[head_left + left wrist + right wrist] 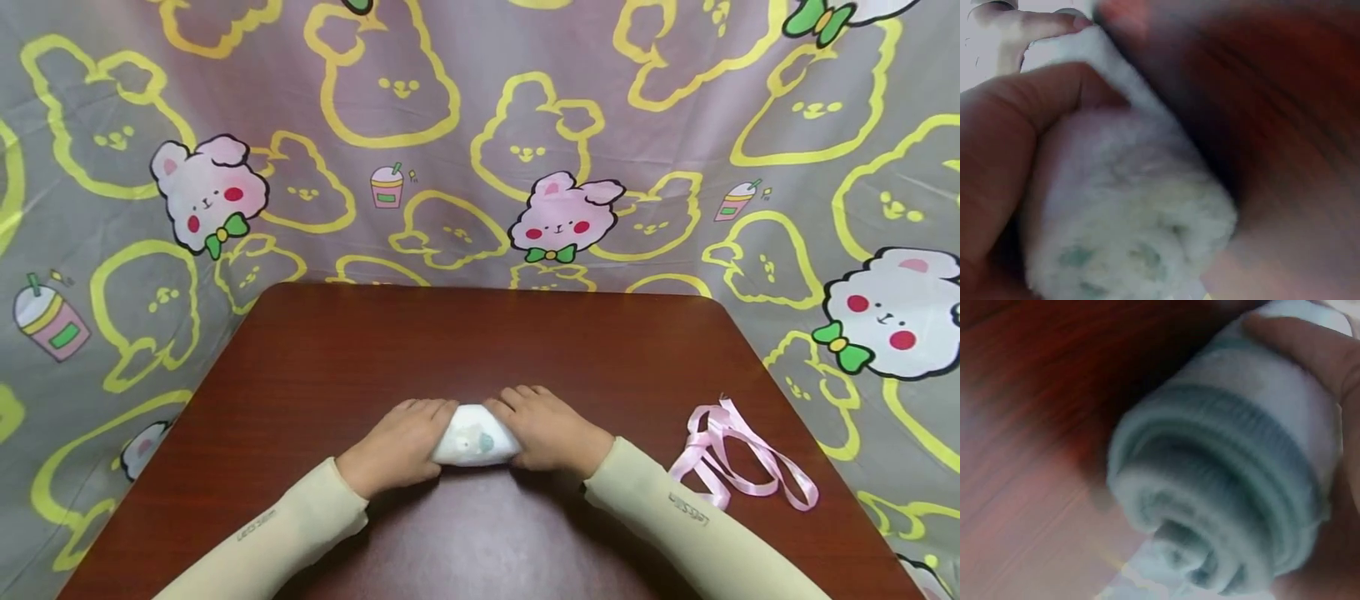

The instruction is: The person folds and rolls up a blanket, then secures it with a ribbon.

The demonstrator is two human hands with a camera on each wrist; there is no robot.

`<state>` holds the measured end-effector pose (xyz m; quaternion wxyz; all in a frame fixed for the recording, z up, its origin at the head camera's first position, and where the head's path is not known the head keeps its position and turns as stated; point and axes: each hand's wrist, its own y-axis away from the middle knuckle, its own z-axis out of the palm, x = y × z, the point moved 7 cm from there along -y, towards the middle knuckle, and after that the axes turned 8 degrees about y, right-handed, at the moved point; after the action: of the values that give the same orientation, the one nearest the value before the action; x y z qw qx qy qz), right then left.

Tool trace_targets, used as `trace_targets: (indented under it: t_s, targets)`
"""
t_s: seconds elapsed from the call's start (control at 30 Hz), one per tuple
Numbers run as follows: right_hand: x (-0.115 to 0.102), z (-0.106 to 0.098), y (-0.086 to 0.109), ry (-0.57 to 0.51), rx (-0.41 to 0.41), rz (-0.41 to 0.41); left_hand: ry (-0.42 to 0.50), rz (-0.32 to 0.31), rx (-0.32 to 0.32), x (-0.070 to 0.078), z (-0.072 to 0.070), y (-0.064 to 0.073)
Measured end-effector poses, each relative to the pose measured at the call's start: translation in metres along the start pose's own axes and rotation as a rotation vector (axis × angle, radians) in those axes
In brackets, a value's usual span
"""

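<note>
A white towel (pixel 474 437), rolled into a short cylinder, lies crosswise over the middle of the table between both hands. My left hand (pixel 405 440) grips its left end, thumb on the near side and fingers over the top. The right hand (pixel 553 429) holds the other end the same way. In the left wrist view the roll's end (pixel 1141 250) shows white pile with faint green patches. The right wrist view shows green-edged spiral layers (pixel 1210 487), with the thumb (pixel 1304 344) pressed along the roll's side. Part of the towel is hidden under the fingers.
A loosely looped pink ribbon (pixel 700 440) lies on the right of the brown wooden table (pixel 480 342), close to the right forearm. A grey curtain (pixel 450 150) with yellow outlines and bunny prints hangs behind the table and along both sides.
</note>
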<state>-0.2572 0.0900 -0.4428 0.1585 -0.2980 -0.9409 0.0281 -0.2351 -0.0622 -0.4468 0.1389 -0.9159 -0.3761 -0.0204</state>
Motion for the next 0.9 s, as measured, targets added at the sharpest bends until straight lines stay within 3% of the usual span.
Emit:
trace_targets:
  t_s: [0.13,0.23,0.5,0.67,0.8,0.9]
  targets:
    - [0.001,-0.001,0.001,0.034,0.066,-0.023,-0.037,0.049,0.063,-0.001,-0.002,-0.001]
    - [0.004,0.004,0.001,0.030,0.053,-0.010,-0.028,0.039,0.059,-0.008,0.001,-0.003]
    - [0.017,0.026,-0.005,-0.092,-0.167,0.050,0.061,-0.090,-0.099,-0.036,0.016,-0.009]
    - [0.025,0.033,-0.007,-0.191,-0.264,0.082,0.057,-0.135,-0.242,-0.042,0.023,-0.016]
    - [0.031,0.043,-0.009,-0.223,-0.340,0.144,0.020,-0.184,-0.306,-0.046,0.028,-0.018]
    - [0.031,0.052,-0.007,-0.234,-0.369,0.141,0.052,-0.200,-0.337,-0.045,0.033,-0.014]
